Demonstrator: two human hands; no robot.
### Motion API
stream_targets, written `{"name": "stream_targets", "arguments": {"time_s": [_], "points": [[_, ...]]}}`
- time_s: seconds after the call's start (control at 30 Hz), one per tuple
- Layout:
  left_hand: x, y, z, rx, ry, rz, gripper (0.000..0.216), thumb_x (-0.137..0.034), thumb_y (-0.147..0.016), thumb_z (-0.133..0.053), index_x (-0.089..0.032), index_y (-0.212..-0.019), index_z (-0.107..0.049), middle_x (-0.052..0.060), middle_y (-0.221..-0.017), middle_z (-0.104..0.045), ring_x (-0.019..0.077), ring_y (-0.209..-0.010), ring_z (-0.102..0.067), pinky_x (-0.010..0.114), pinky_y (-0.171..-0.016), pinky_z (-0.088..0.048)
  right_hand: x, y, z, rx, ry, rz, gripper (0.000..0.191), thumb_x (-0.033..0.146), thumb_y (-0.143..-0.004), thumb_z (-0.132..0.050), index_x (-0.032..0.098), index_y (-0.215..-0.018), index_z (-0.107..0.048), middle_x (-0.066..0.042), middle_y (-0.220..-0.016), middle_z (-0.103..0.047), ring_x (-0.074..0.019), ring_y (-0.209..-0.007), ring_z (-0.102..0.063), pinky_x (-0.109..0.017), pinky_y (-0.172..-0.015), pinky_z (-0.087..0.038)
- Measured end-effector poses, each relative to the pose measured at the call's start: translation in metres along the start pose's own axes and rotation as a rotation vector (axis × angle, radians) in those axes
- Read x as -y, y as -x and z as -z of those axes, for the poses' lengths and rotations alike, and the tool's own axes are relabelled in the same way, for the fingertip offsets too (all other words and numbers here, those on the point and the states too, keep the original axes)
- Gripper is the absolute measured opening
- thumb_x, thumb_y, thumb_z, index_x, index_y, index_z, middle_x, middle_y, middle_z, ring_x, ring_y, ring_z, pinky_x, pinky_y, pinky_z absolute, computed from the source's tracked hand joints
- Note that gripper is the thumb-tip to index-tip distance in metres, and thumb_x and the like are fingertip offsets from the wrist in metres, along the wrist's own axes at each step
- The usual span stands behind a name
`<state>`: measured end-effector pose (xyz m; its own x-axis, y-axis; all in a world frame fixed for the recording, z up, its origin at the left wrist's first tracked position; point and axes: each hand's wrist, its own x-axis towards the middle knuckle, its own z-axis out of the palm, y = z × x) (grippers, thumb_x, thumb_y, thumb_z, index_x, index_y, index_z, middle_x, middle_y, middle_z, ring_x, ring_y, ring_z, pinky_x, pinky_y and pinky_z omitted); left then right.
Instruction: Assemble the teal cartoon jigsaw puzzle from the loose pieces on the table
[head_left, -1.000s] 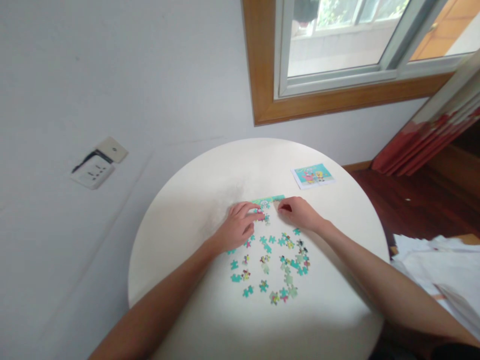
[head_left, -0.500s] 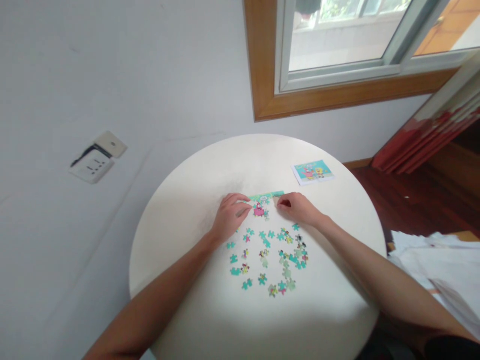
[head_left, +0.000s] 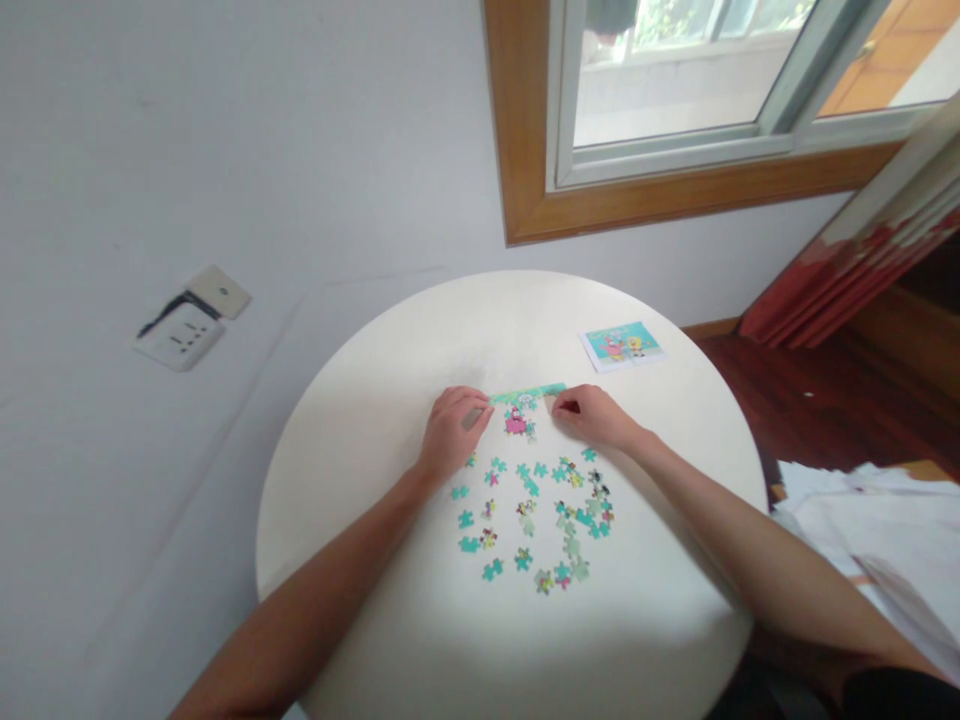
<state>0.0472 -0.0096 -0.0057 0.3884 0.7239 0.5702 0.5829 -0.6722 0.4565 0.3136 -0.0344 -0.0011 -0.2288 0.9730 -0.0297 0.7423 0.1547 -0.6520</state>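
Observation:
A partly joined jigsaw puzzle lies on the table, its green strip stretching between my two hands. At its left end is my left hand, fingers stretched out and thumb apart, with tabletop showing through the gap. My right hand is at the right end, fingers curled into a pinch; what they hold, if anything, is hidden. Just below the strip sits a joined pink cluster of pieces. Loose jigsaw pieces, mostly teal with some yellow and pale green, are scattered nearer to me.
A picture card lies on the round white table at the back right. The wall with a loose socket and a window stands behind. White papers are piled to the right, below a red curtain.
My left hand has drawn back slightly to the left from the pink cluster. My right hand stays almost in place. The view has shifted a little.

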Motion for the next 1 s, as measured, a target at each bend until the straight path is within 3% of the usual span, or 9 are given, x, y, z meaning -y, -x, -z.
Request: {"name": "stream_targets", "arguments": {"time_s": [0.3,0.7,1.0], "points": [[0.017,0.001,-0.001,-0.054,0.080,0.176,0.016,-0.012,-0.088,-0.053,-0.019,-0.091,-0.067,0.004,-0.094,-0.070,0.0189,-0.093,-0.065,0.034,-0.091,-0.051,-0.002,-0.001,0.000,-0.003,-0.012,-0.013,0.017,0.017,-0.078,-0.055,0.018,-0.077,-0.072,-0.005,-0.073,-0.070,-0.0156,-0.067,-0.058,-0.026,-0.065,-0.040],[0.021,0.002,-0.005,-0.065,0.098,0.243,0.019,-0.010,-0.086,-0.052,-0.018,-0.092,-0.068,0.004,-0.095,-0.071,0.0186,-0.094,-0.066,0.034,-0.090,-0.052,-0.004,-0.001,-0.001,-0.010,-0.009,0.010,0.016,0.019,-0.078,-0.056,0.018,-0.077,-0.072,-0.004,-0.073,-0.069,-0.0149,-0.065,-0.056,-0.026,-0.062,-0.037],[0.018,-0.004,0.018,0.225,0.067,0.163,0.015,-0.018,-0.088,-0.059,-0.021,-0.093,-0.073,0.002,-0.089,-0.072,0.0151,-0.079,-0.066,0.026,-0.076,-0.053,-0.006,-0.003,-0.003,-0.027,-0.005,0.010,0.016,0.022,-0.080,-0.055,0.017,-0.073,-0.069,-0.002,-0.066,-0.064,-0.0138,-0.061,-0.052,-0.026,-0.060,-0.034]]}}
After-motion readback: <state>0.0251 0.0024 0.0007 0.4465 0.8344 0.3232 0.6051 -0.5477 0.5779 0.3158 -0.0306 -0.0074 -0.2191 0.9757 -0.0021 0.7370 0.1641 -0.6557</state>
